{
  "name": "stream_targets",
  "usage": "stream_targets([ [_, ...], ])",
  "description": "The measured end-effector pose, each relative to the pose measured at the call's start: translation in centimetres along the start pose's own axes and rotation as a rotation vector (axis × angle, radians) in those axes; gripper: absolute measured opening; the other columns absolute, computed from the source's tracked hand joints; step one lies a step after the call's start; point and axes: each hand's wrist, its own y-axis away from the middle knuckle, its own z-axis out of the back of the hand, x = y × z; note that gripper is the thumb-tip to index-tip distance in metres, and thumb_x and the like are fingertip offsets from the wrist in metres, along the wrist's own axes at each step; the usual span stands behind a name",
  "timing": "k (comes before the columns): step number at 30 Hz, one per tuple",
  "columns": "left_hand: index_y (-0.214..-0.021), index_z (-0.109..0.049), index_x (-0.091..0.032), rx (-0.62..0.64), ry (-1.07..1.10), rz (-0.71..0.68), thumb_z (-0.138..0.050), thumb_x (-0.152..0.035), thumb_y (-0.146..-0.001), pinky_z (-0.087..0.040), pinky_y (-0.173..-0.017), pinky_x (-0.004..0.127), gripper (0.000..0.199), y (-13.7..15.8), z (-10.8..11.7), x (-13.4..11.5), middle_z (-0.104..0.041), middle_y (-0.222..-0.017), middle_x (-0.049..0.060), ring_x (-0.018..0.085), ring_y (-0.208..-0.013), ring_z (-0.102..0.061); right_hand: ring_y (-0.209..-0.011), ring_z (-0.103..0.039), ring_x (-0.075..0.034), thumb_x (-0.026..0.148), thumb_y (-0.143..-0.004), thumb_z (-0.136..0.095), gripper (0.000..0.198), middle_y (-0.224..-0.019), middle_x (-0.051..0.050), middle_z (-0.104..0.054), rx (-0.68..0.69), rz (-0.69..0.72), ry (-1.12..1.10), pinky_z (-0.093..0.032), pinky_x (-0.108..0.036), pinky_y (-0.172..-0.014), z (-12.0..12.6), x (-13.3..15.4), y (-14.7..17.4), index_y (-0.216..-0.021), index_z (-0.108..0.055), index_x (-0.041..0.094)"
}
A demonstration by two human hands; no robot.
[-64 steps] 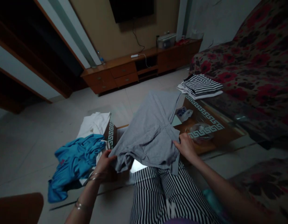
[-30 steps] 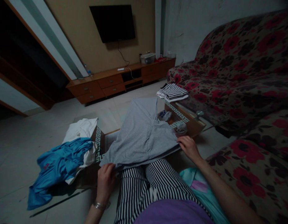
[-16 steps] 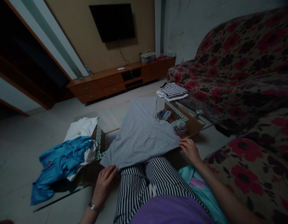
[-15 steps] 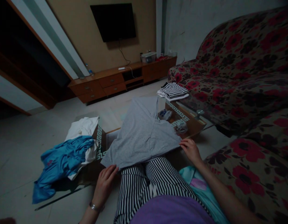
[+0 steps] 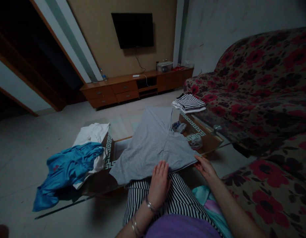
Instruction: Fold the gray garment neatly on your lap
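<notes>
A grey T-shirt [image 5: 153, 142] lies spread over the glass coffee table [image 5: 88, 195], its near edge reaching my lap. My left hand [image 5: 160, 180] rests on that near edge around the middle, fingers stretched out flat on the cloth. At the shirt's right corner, my right hand [image 5: 204, 166] pinches the fabric between thumb and fingers. Left of the grey shirt lie a crumpled blue shirt [image 5: 71, 165] and a white garment [image 5: 92, 134].
Folded striped clothes [image 5: 191, 102] sit at the table's far right end. Plastic bags [image 5: 194, 140] show beneath the glass. A flowered sofa [image 5: 261, 82] runs along the right side, and a wooden TV cabinet [image 5: 125, 91] stands against the far wall. Turquoise cloth [image 5: 202, 195] lies beside my right leg.
My left hand has let go of the shirt's left corner and moved right to the middle of its near edge. My right hand stays at the right corner. The view has shifted slightly.
</notes>
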Motion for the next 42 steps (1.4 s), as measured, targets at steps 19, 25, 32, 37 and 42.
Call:
stream_targets([
  [19,-0.088,-0.055,-0.016,-0.116,0.510,0.752,-0.044,-0.033,-0.086,-0.035,-0.060,0.026,0.021,-1.8,-1.6,2.2,-0.056,-0.069,0.002,0.017,-0.063,-0.052,-0.069,-0.054,-0.012,0.023,-0.074,-0.063,0.008,-0.074,0.000,-0.062,0.559,0.727,0.789,-0.043,-0.022,-0.067,-28.0,0.3,1.1,-0.076,-0.061,0.015],
  [25,-0.112,-0.053,-0.008,-0.136,0.760,0.890,-0.050,-0.042,-0.078,-0.041,-0.066,0.029,0.048,-1.1,-2.0,3.2,-0.056,-0.070,0.003,0.019,-0.068,-0.055,-0.090,-0.061,-0.015,0.026,-0.086,-0.060,0.015,-0.095,-0.006,-0.070,0.879,0.940,1.050,-0.044,-0.024,-0.083,-28.2,-2.2,0.5,-0.091,-0.070,0.016],
  [32,-0.136,-0.040,-0.001,-0.162,0.811,0.927,-0.051,-0.040,-0.077,-0.042,-0.069,0.029,0.072,-0.9,-1.3,2.6,-0.051,-0.066,0.000,0.019,-0.068,-0.054,-0.107,-0.059,-0.015,0.014,-0.091,-0.044,0.031,-0.116,-0.008,-0.066,0.534,0.861,1.242,-0.042,-0.025,-0.096,-23.9,5.8,-8.6,-0.110,-0.068,0.015],
  [37,-0.150,-0.016,-0.006,-0.215,0.858,0.876,-0.046,-0.032,-0.083,-0.037,-0.059,0.024,0.078,-0.7,-0.8,2.2,-0.038,-0.058,-0.007,0.013,-0.056,-0.045,-0.092,-0.064,-0.016,0.024,-0.085,-0.057,0.028,-0.103,-0.005,-0.071,0.708,0.773,1.357,-0.049,-0.024,-0.083,-21.4,7.7,-13.2,-0.109,-0.069,0.017],
  [42,-0.141,-0.043,-0.012,-0.190,0.889,0.813,-0.047,-0.032,-0.083,-0.048,-0.079,0.030,0.061,-0.3,-0.7,2.0,-0.066,-0.086,0.005,0.018,-0.080,-0.061,-0.086,-0.063,-0.018,0.031,-0.073,-0.071,0.032,-0.094,-0.003,-0.072,0.756,0.778,1.445,-0.048,-0.024,-0.078,-19.5,8.2,-14.2,-0.103,-0.072,0.018],
])
